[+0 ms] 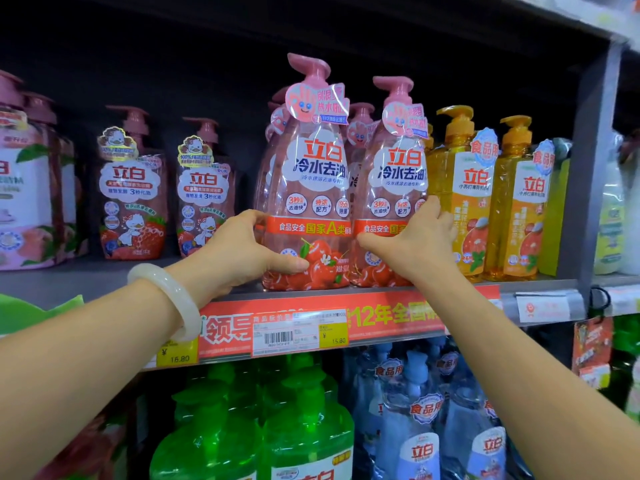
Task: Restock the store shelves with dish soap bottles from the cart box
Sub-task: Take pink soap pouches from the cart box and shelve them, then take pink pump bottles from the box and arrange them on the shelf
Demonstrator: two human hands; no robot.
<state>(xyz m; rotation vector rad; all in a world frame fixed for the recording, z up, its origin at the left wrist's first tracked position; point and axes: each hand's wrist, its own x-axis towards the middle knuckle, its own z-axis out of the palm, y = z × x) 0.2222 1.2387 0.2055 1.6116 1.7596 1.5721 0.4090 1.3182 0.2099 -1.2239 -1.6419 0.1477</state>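
Shelf (346, 295) edge: left hand (239, 251) and right hand (415, 244) are each gripping a pink bottle (308, 188), (391, 188); push both back evenly, labels forward.

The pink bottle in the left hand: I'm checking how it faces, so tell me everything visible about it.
The pink bottle is clear, rosy plastic with a pink pump top, a hand-shaped neck tag and a front-facing label showing cherries. It stands upright at the shelf's front edge, close beside a matching bottle. The left hand grips its lower left side, thumb across the front.
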